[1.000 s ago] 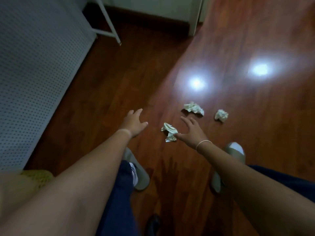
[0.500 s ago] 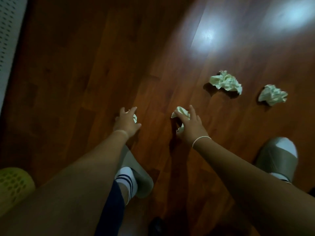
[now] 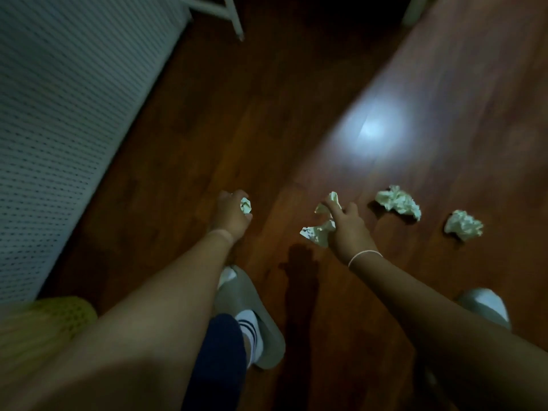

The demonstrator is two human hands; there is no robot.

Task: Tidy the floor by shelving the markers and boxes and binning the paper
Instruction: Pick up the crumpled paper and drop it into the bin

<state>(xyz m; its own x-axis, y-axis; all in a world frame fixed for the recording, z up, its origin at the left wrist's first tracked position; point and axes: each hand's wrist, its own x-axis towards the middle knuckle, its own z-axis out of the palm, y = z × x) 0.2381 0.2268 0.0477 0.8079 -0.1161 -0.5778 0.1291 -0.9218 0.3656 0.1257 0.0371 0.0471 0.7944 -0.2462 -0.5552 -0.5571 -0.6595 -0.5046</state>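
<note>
Dim room, dark red-brown polished wooden floor (image 3: 267, 129) with one bright lamp reflection (image 3: 375, 129) on the boards.

Left hand (image 3: 229, 215): fingers curled closed around a small crumpled ball of pale paper (image 3: 246, 205); only a bit of the ball shows past the fingers. Thin band at the wrist.

Right hand (image 3: 345, 229): fingers pinched onto a larger, loosely crumpled piece of pale paper (image 3: 318, 231), part of which sticks out above the fingers and part hangs to the left below them. Whether the paper touches the floor cannot be told. Thin white band on the right wrist (image 3: 364, 256).

Two more crumpled pale paper wads lie on the floor right of the right hand: a nearer wad (image 3: 398, 203), just beside the hand, and a farther wad (image 3: 464, 225), apart from the first.

Feet in grey slippers: left slipper (image 3: 252, 315) below the left forearm, with a white striped sock and dark blue trouser leg; right slipper (image 3: 483, 307) at the right edge, partly hidden by the right forearm.

White perforated panel (image 3: 65, 114) fills the upper left. Yellow-green mesh plastic basket (image 3: 53, 318) at the lower left, blurred, partly behind the left arm. White frame leg (image 3: 234, 16) at the top.
</note>
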